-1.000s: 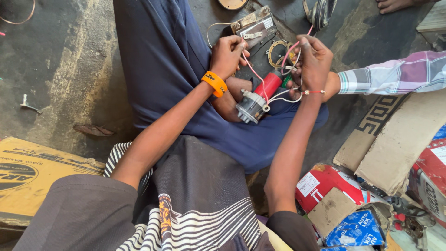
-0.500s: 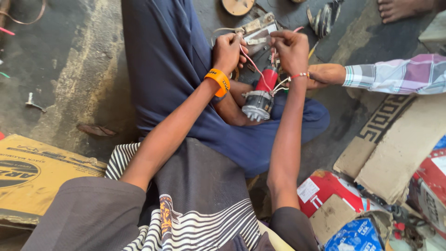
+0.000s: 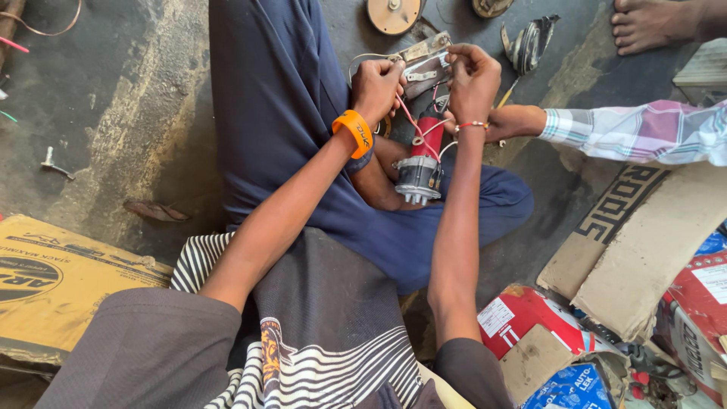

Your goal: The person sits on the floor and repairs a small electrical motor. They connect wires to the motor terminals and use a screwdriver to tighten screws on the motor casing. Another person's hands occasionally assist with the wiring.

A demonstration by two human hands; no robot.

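Seen from above on a workshop floor, I am working both hands at the top of a small motor [image 3: 420, 163], red above and grey metal below, which is standing upright against the blue trousers [image 3: 303, 151] of a person sitting opposite me. My left hand [image 3: 376, 89], an orange wristband [image 3: 354, 132] on its wrist, is curling closed around the red and white wires [image 3: 413, 129] rising from the motor. My right hand [image 3: 473, 79] is pinching the upper ends of those wires just beside a flat metal plate [image 3: 424, 64] (whether the fingertips are also touching the plate, I cannot tell). A second person's hand [image 3: 509, 121], reaching in from the right in a checked sleeve [image 3: 636, 132], is resting just behind my right wrist, near the motor. A round wooden disc [image 3: 394, 14] is lying on the concrete beyond the plate, and a bare foot [image 3: 651, 23] is showing at the top right. Flattened cardboard [image 3: 644, 242] and red cartons [image 3: 530, 318] are lying to my right, with a yellow box [image 3: 53, 280] to my left.
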